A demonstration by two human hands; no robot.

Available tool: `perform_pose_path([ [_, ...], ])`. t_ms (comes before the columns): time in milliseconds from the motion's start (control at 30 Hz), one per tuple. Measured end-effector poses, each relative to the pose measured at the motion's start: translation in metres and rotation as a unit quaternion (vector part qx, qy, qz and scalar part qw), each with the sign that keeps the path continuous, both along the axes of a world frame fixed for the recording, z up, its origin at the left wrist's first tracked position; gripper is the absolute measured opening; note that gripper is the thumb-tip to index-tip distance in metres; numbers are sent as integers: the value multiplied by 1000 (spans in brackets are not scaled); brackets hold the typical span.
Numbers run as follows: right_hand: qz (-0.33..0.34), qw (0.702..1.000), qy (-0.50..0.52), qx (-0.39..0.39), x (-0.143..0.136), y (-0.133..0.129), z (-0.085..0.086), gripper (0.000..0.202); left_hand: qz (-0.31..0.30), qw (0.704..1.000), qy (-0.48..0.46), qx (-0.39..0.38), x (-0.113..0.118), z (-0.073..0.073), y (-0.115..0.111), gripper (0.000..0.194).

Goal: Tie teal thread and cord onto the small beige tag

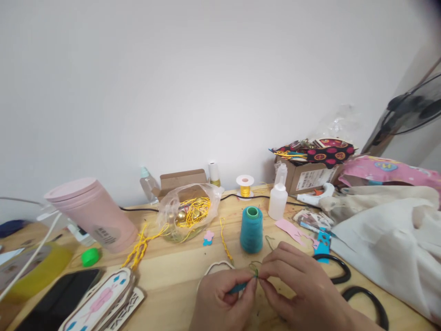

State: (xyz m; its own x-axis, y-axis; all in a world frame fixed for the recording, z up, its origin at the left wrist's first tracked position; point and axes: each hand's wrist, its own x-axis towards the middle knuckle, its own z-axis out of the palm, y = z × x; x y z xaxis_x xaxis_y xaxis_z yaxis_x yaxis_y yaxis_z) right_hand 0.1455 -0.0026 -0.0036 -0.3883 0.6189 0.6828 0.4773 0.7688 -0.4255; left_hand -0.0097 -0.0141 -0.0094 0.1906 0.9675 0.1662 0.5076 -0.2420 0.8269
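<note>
My left hand (pixel 220 299) is closed at the lower middle, thumb and fingertips pinching a small teal-blue piece (pixel 237 288), perhaps a thread bundle. Opposite it, my right hand (pixel 299 287) is closed too, its fingertips gripping a thin olive-green cord (pixel 255 268) that loops up between both hands. The fingertips nearly meet, and the fingers hide how cord and blue piece join. Partly covered by my left hand, a pale wooden tag (pixel 214 265) lies on the table, with a yellow braided cord (pixel 225 241) beyond it. A teal thread cone (pixel 251 232) stands upright just behind.
Black-handled scissors (pixel 339 276) lie beside my right hand, near a white cloth (pixel 379 243). A white squeeze bottle (pixel 277 202) and gold spool (pixel 245 187) stand behind. Leftward are a plastic bag (pixel 165 207) with yellow cord, a pink tumbler (pixel 93 214), stacked tags (pixel 103 299) and a phone (pixel 58 299).
</note>
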Motion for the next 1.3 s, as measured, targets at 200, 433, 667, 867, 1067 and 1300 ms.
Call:
perform_pose_path([
  [200, -9, 998, 43, -38, -2, 0, -1, 17, 31, 999, -21, 7, 5, 0, -3, 25],
  [433, 40, 996, 78, -28, 0, 3, 0, 19, 52, 984, -133, -105, 1, -6, 2, 20],
  [667, 64, 994, 83, -5, 1, 5, 2, 20, 4, 984, -127, -122, -2, -2, 2, 21],
  [867, 92, 994, 43, 37, 3, 6, 6, 20, 35, 988, -126, -86, -1, -2, 0, 20],
  [1067, 76, 996, 38, 41, 5, 6, 11, 17, 50, 989, -120, -77, -2, -4, 2, 21],
  [1300, 38, 998, 36, 41, 0, 1, 9, 16, 43, 991, -115, -44, 0, -6, 1, 19],
])
